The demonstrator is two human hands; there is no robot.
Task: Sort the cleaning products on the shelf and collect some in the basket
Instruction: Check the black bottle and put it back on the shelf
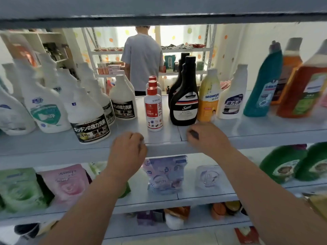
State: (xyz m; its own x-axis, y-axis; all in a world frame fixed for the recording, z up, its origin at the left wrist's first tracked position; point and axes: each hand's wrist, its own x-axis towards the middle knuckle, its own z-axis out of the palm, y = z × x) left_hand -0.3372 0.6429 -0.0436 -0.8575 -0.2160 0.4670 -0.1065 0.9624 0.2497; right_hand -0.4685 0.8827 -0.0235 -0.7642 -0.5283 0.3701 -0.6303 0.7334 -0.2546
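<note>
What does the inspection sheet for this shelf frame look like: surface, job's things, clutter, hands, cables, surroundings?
Surface: grey shelf at chest height, front strip bare near the hands.
Job's things: white stain remover bottle, black Sant bottle and yellow Seaways bottle stand upright in a row; white spray bottles to the left; no basket seen.
Clutter: refill pouches on the shelf below.
Hands: left hand and right hand at the shelf edge, neither holding a bottle.
Cables: nothing seen.
Surroundings: a person stands behind, back turned, at another rack.
</note>
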